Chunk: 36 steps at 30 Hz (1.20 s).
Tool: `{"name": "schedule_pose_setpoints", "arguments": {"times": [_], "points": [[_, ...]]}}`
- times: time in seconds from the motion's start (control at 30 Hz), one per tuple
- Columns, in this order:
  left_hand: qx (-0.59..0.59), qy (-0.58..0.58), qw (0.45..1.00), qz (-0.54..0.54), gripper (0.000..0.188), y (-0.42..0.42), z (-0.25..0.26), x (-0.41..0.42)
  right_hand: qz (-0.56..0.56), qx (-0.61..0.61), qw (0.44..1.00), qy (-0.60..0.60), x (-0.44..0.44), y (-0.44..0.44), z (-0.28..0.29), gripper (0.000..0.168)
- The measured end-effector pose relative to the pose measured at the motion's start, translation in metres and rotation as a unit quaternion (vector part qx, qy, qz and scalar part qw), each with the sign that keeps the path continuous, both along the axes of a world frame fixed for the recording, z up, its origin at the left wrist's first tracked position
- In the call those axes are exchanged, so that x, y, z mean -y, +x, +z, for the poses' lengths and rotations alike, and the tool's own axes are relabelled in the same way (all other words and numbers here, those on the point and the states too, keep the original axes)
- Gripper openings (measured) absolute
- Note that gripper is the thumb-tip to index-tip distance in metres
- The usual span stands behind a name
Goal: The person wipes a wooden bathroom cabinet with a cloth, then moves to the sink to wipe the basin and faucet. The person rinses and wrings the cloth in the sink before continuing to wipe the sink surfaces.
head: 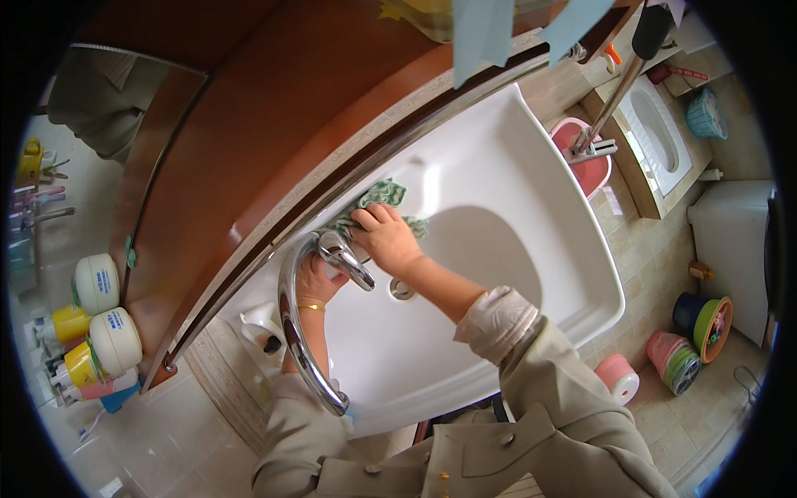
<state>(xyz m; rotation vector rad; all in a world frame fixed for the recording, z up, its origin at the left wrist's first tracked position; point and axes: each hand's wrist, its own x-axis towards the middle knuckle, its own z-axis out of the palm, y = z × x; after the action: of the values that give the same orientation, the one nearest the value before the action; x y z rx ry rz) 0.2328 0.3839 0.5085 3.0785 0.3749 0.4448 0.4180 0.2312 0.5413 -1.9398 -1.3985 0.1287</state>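
Observation:
My right hand [387,239] presses a green patterned cloth [387,192] against the back of the white washbasin [585,261], just behind the chrome faucet [344,258]. Parts of the cloth stick out above and beside the fingers. Behind the faucet's curved spout, my left hand [317,280] lies near its base, with a gold-coloured bracelet at the wrist. The faucet hides some of its fingers, and whether they hold anything does not show. A round metal drain [401,289] lies in the bowl below my right hand.
A white bottle [261,320] stands left of the faucet. A brown cabinet [249,124] with a metal-edged lower rim overhangs the basin's back. Light blue strips [482,43] hang at the top. Beyond the basin are a pink bucket [579,155], a mop handle [616,93] and several tubs.

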Motion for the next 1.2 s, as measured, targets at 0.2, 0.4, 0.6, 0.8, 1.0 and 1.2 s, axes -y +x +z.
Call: {"name": "schedule_pose_setpoints", "arguments": {"times": [0.2,0.4,0.6,0.8,1.0,1.2], "points": [[-0.007,0.007,1.000,0.001,0.084,0.001,0.003,0.000,0.018,-0.031,0.999,-0.034,0.053,0.026,0.003,0.025],[-0.018,-0.014,1.000,0.012,0.084,-0.002,-0.004,-0.001,-0.077,-0.016,0.997,0.022,0.017,-0.013,-0.003,0.025],[-0.005,-0.009,1.000,0.002,0.084,0.001,0.004,0.003,0.009,-0.013,1.000,0.014,0.042,-0.004,-0.005,0.028],[0.003,0.006,1.000,-0.018,0.075,0.015,0.018,0.009,-0.078,-0.037,0.996,0.002,0.027,-0.019,-0.009,0.026],[0.007,-0.010,1.000,0.004,0.086,0.000,0.000,0.002,0.016,-0.106,0.993,0.053,0.031,-0.041,-0.016,0.018],[0.027,-0.008,0.999,-0.034,0.072,0.010,0.018,0.009,-0.209,-0.344,0.892,0.204,0.050,0.003,-0.005,0.010]]}}
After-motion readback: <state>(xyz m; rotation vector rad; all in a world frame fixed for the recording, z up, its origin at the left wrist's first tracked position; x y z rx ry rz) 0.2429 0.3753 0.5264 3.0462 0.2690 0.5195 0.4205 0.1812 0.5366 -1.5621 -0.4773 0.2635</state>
